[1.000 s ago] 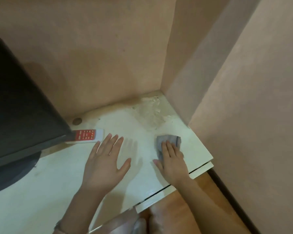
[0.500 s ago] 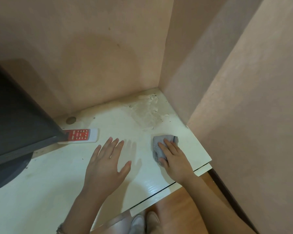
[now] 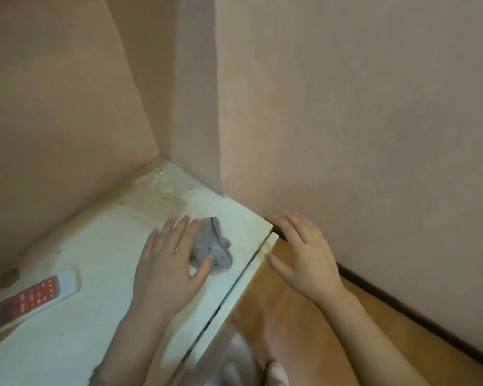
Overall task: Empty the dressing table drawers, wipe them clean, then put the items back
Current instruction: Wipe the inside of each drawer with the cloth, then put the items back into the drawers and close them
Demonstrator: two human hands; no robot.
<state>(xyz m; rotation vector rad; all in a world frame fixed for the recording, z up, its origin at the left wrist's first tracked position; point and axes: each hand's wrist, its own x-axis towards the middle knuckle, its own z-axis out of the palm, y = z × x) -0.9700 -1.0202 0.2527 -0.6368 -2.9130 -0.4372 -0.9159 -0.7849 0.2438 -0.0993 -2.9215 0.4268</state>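
Nearest, at six o'clock, the person's feet [image 3: 276, 371] stand on the wooden floor [image 3: 296, 316], close under the table's front. This is the only free room, a wedge running toward four o'clock and closed by the dark skirting board [image 3: 402, 307]. The right hand [image 3: 304, 254] hovers there just off the table's corner, its fingers loosely spread and holding nothing. At its nine o'clock is the narrow drawer front [image 3: 268, 245], which looks shut under a dark seam. If it is pulled from this spot it would likely come out toward the legs, and the right-hand wall [image 3: 360, 121] leaves little room to shift sideways. The left hand [image 3: 170, 263] lies palm down on the dressing table top [image 3: 101, 260] with straight, splayed fingers. Its thumb and forefinger touch the crumpled grey cloth [image 3: 212, 243], which sits just inside the front edge. A sweep toward three o'clock could push the cloth over that edge onto the floor. At eight o'clock the red-and-white remote [image 3: 37, 296] lies well apart from the hands, but a broad wipe leftward could knock it. A small brown disc [image 3: 9, 277] sits just beyond it. Farthest, at twelve o'clock, the stained, flaking patch [image 3: 162, 188] fills the corner where the walls meet. Hard rubbing there may lift more of the surface, and the knuckles have little room.
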